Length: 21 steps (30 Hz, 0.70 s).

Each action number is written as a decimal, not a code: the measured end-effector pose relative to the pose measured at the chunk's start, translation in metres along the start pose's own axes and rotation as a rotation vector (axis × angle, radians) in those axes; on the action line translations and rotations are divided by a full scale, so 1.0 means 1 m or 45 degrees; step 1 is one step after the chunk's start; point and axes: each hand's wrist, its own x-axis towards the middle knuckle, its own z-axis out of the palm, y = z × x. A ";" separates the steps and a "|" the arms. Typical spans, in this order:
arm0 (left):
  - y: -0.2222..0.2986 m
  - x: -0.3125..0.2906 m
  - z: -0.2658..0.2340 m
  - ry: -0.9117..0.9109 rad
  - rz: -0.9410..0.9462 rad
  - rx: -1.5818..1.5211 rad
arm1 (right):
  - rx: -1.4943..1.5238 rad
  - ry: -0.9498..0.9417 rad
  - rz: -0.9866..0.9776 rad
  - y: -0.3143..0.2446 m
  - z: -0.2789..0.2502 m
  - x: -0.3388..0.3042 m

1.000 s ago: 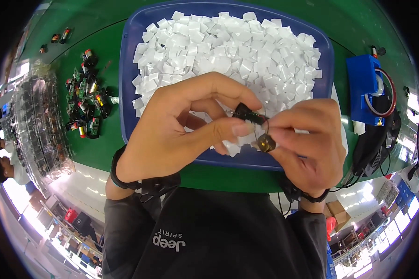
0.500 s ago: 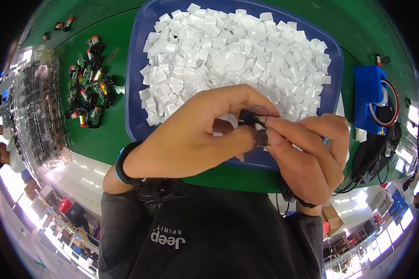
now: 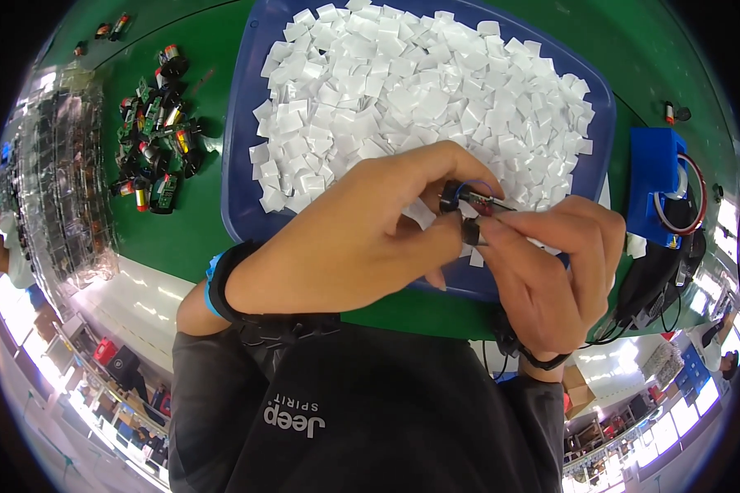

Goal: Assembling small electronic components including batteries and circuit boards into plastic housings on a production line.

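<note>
My left hand [image 3: 345, 234] pinches a small black electronic assembly [image 3: 450, 195] between thumb and fingers. A thin blue wire loops over its top, and part of a circuit board shows. From the other side my right hand [image 3: 551, 267] is closed, thumb and index finger gripping the assembly's right part. What exactly lies between those fingertips is partly hidden. Both hands are over the near edge of a blue tray [image 3: 235, 152], which is heaped with small white square pieces [image 3: 403, 90].
Left of the tray lies a pile of small circuit boards with batteries and black parts [image 3: 160, 135] on the green table [image 3: 193, 234]. Clear plastic blister trays [image 3: 62, 181] are stacked at far left. A blue device with a red ring [image 3: 651, 185] and a black bag [image 3: 654, 279] sit at right.
Both hands have shifted slightly right in the picture with the assembly. It has turned, so more of its circuit board shows, and the right fingertips have moved along it.
</note>
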 end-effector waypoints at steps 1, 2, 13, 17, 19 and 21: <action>0.002 -0.001 0.001 0.008 -0.008 0.057 | -0.036 -0.027 0.030 0.000 -0.001 0.001; 0.002 -0.001 0.001 0.008 -0.009 0.055 | -0.073 -0.053 0.060 0.000 -0.001 0.001; 0.005 -0.003 -0.002 0.119 0.222 0.216 | 0.066 0.022 0.177 0.000 -0.008 0.004; 0.011 -0.004 -0.001 0.200 0.442 0.258 | 0.699 0.001 0.716 -0.001 -0.013 0.002; 0.009 -0.001 -0.004 0.166 0.520 0.369 | 0.973 -0.016 0.931 -0.001 -0.012 -0.002; 0.005 0.002 -0.006 0.133 0.674 0.561 | 1.002 -0.021 0.780 -0.001 -0.007 -0.009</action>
